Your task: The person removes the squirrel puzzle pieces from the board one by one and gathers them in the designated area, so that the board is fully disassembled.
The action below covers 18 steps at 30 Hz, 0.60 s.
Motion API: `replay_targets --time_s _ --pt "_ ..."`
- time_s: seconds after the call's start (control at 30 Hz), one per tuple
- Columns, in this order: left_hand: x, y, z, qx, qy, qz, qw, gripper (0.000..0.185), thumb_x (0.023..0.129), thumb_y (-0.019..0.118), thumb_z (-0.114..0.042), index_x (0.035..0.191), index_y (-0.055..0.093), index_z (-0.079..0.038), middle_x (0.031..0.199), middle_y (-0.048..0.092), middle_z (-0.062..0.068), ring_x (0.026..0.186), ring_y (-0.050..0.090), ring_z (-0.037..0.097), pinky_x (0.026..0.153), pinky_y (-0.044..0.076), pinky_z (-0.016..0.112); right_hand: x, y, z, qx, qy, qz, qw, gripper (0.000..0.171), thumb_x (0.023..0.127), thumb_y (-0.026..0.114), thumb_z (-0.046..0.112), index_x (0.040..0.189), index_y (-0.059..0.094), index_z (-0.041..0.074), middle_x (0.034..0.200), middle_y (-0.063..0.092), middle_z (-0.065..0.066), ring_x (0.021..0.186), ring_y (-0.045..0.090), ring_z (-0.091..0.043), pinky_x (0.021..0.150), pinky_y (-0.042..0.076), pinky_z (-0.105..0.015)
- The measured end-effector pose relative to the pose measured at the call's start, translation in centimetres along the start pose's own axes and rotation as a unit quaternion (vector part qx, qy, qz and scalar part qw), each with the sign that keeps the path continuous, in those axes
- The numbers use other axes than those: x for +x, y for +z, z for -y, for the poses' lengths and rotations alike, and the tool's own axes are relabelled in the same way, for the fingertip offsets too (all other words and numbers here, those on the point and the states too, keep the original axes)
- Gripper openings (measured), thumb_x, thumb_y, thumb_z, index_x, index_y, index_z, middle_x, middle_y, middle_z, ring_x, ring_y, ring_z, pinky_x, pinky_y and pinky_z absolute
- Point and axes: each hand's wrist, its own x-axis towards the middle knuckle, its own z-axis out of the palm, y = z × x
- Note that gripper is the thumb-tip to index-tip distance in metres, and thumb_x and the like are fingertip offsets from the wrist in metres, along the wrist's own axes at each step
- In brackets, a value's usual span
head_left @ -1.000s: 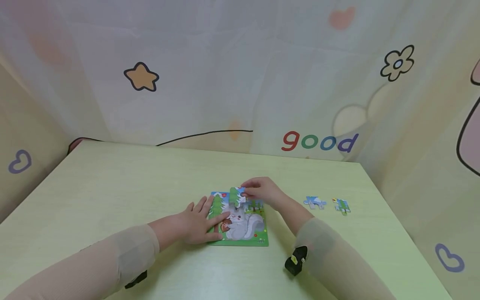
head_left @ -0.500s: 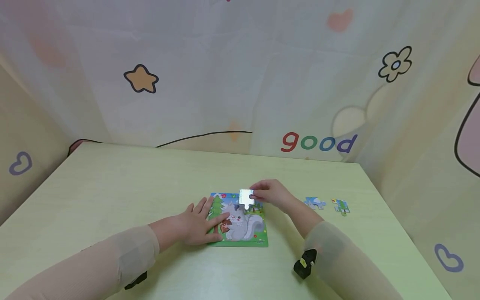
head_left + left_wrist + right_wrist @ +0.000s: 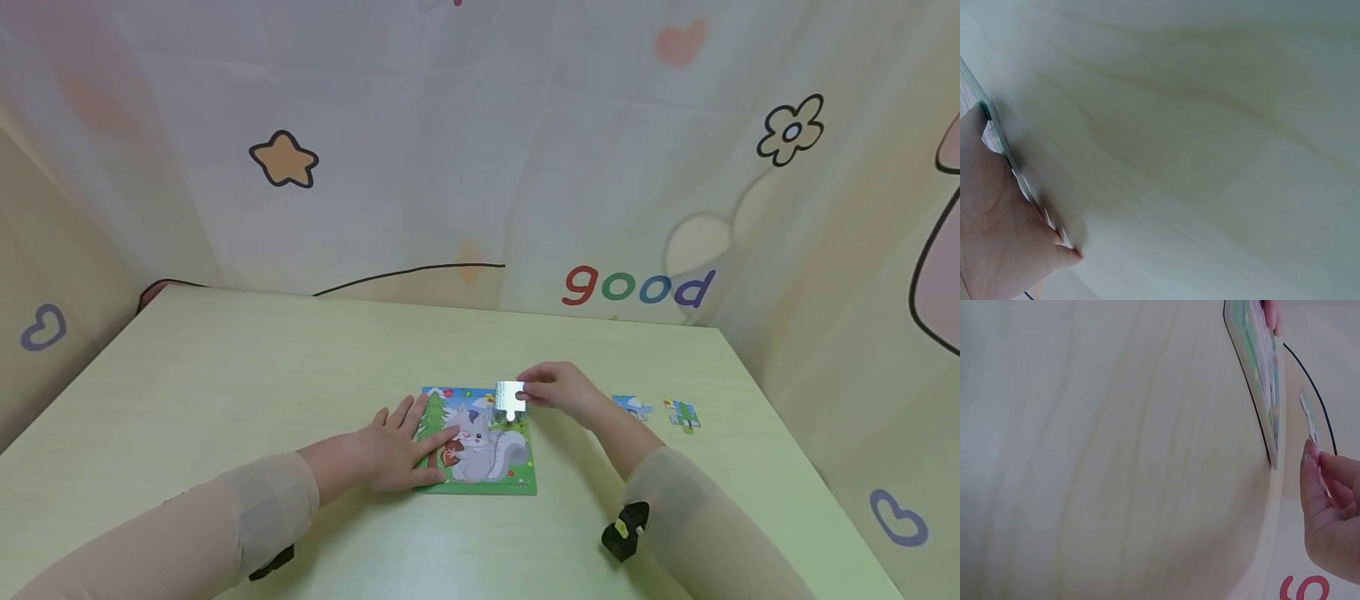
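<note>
Pale-green table, cartoon walls; left hand flat on puzzle, right hand pinching seemingly blank piece.

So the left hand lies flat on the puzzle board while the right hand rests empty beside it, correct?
Not quite: the right hand is not empty. It pinches a puzzle piece above the puzzle board, as the head view shows. The left hand does lie flat on the board.

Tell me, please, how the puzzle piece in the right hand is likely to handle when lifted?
The puzzle piece probably stays stiff: it keeps flat while pinched at one edge by the right hand. It seems light, since fingertips alone carry it. Its glare hints at a slick face.
</note>
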Motion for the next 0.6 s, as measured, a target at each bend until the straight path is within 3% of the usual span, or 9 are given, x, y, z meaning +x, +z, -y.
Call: replay_targets --time_s 0.6 --pt "0.1 0.3 0.1 -0.016 0.000 0.000 0.9999 0.068 0.090 0.030 -0.067 0.149 0.014 -0.037 0.154 -0.006 0.018 0.139 0.000 0.039 0.107 0.013 0.056 -0.9 -2.6 -1.7 -0.005 -0.002 -0.006 1.000 0.026 0.093 0.056 0.005 0.116 0.059 -0.005 0.108 0.063 -0.016 0.091 0.063 -0.019 0.082 0.050 -0.031"
